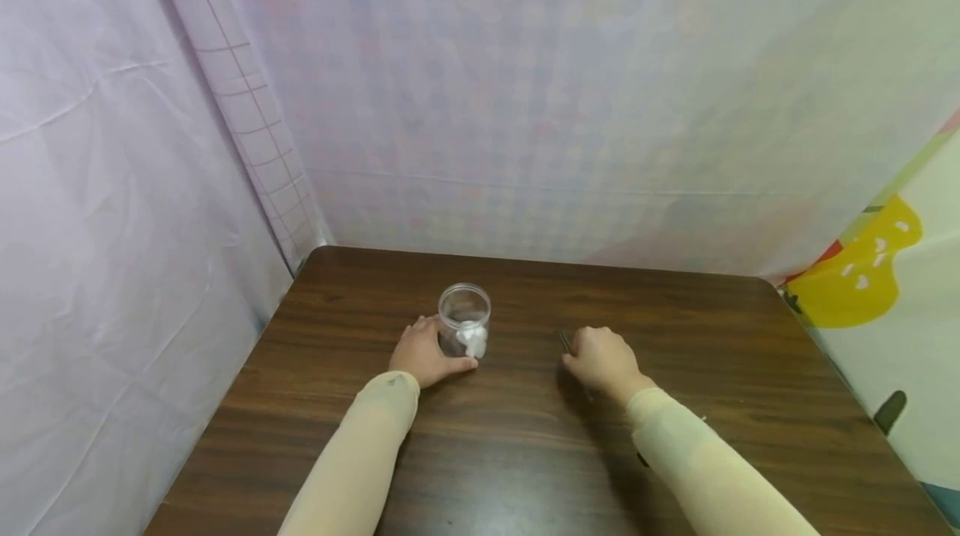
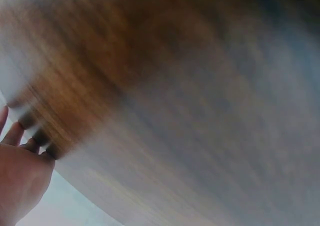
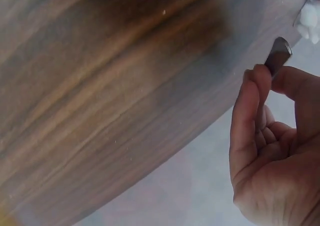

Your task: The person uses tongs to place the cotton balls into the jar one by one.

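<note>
A clear open-topped jar stands on the brown table, with white cotton balls low inside it. My left hand holds the jar from its left side, the thumb across the front near the base and the fingers behind. In the left wrist view only the fingers of the left hand show at the edge; the jar is out of that picture. To the right of the jar, my right hand pinches slim metal tweezers between thumb and fingertips, close over the table. Most of the tweezers is hidden by the hand.
The wood-grain table ends at a pale cloth wall behind and a white sheet on the left. A printed cloth with a yellow shape hangs at the right. A small dark thing peeks out beside the right sleeve.
</note>
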`<action>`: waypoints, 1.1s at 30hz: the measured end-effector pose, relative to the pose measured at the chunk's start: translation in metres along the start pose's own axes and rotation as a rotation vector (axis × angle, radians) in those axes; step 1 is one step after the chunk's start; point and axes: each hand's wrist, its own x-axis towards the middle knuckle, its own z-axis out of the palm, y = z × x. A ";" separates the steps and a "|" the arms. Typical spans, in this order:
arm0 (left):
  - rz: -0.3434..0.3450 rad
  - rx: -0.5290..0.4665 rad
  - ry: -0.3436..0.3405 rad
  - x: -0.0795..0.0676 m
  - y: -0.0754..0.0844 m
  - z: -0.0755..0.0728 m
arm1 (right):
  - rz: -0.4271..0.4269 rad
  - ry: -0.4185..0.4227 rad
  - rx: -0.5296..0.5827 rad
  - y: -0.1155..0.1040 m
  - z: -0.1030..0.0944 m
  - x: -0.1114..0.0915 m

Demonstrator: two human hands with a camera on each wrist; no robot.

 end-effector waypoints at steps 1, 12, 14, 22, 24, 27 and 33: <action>0.002 0.000 0.001 0.000 0.000 0.000 | -0.001 -0.005 0.004 0.000 0.001 0.000; 0.014 0.004 0.007 0.000 0.001 0.003 | 0.037 -0.017 0.016 -0.001 0.012 -0.003; 0.012 0.001 0.005 0.000 0.001 0.003 | 0.045 -0.027 0.014 -0.001 0.012 -0.004; 0.013 0.000 -0.001 0.000 0.002 0.004 | 0.081 -0.065 0.044 0.000 0.012 -0.006; 0.016 0.002 -0.001 0.000 0.002 0.005 | 0.079 -0.056 0.043 0.002 0.013 -0.007; 0.017 0.002 0.000 0.000 0.000 0.006 | 0.078 -0.053 0.044 0.002 0.014 -0.007; 0.013 -0.011 -0.013 -0.001 -0.002 0.005 | 0.102 -0.109 0.070 0.005 0.007 -0.011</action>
